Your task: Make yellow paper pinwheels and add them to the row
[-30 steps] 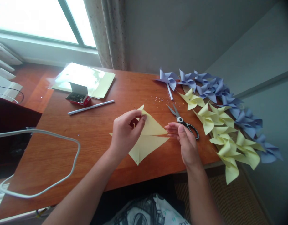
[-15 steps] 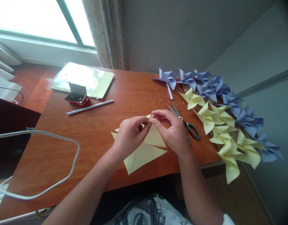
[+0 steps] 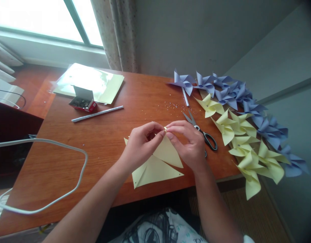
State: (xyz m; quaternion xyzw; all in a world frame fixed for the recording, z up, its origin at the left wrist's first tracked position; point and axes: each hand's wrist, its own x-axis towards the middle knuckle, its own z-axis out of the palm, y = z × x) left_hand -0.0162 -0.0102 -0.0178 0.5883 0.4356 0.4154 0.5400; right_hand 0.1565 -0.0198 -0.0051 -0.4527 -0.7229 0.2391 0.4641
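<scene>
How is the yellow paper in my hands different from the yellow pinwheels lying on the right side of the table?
The yellow paper is one cut sheet with flat triangular flaps, one corner pinched between the left hand and right hand; the yellow pinwheels are fully folded with curled blades. The paper lies mid-table at the front edge; the pinwheels lie untouched in a row beside the purple pinwheels. Both share the same pale yellow.
</scene>
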